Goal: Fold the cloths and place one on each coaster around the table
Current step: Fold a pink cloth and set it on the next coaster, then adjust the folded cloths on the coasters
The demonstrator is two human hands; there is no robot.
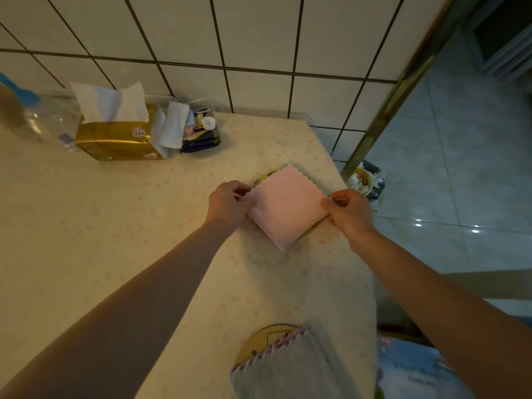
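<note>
Pink cloth: the pink cloth (286, 205) is folded into a small square, turned like a diamond, soft and fuzzy, with a wavy scalloped edge along its far-right side and smooth folded edges toward the person.
Where it lies: flat on the desk (115, 226), near the desk's right edge, on top of a coaster (266, 176) of which only a thin yellow-green rim peeks out at the cloth's far-left and near-right edges.
Left hand: the left hand (229, 201) pinches the cloth's left corner, fingers curled in on it.
Right hand: the right hand (349, 213) pinches the cloth's right corner between thumb and fingertips.
Grey cloth: nearer the person than the pink cloth, a grey cloth (285, 370) lies folded, fuzzy, with a pale pink zigzag trim along its left edge.
Second coaster: a round yellow coaster (259, 345) with a dashed drawing sits under the grey cloth, its left part uncovered.
Tissue pack: far left of the pink cloth, by the tiled wall (259, 38), stands a gold tissue pack (115, 139) with a white tissue sticking up.
Small box: just right of the tissue pack, a clear box (201, 131) holds dark packets and a small white cap.
Waste bin: beyond the desk's right edge from the pink cloth, a waste bin (365, 180) on the floor holds crumpled white scraps.
</note>
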